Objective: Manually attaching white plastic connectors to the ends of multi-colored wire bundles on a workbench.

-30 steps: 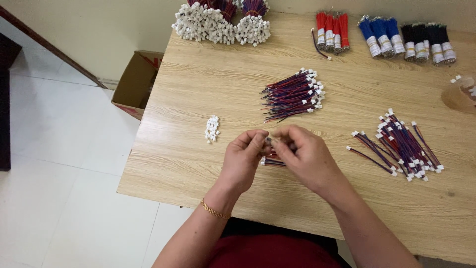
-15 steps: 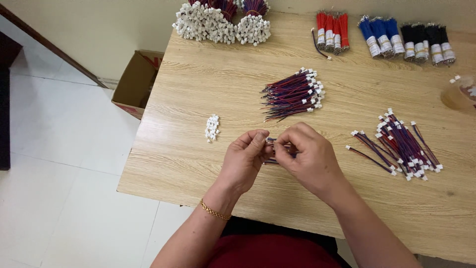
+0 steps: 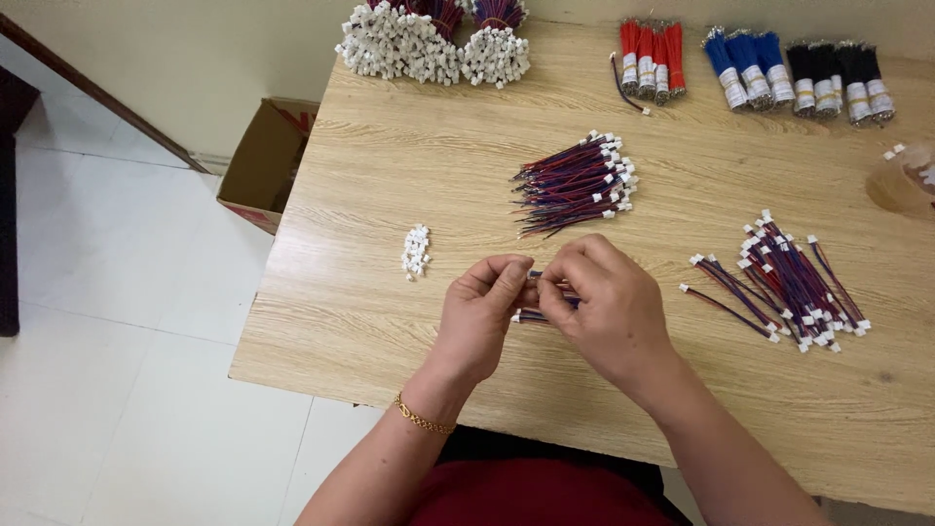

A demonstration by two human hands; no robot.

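Over the near middle of a wooden table point(image 3: 390, 175), my left hand point(image 3: 480, 317) and my right hand point(image 3: 606, 307) meet fingertip to fingertip. Together they pinch a small bunch of short red-and-blue wires point(image 3: 534, 314) with white plugs; most of it is hidden by my fingers. A small heap of loose white connectors point(image 3: 416, 252) lies left of my left hand. A pile of wires with plugs on one end point(image 3: 575, 182) lies just beyond my hands. Another pile of wires with plugs on both ends point(image 3: 789, 282) lies to the right.
Along the far edge lie bundled white-plugged wires point(image 3: 433, 44), red wire bundles point(image 3: 651, 54), blue bundles point(image 3: 745, 63) and black bundles point(image 3: 838, 73). A clear plastic cup point(image 3: 904, 180) stands at the right. An open cardboard box point(image 3: 265, 161) sits on the tiled floor left of the table.
My fingers have shifted slightly on the wire bunch; the hands stay in the same place. The piles on the table have not moved.
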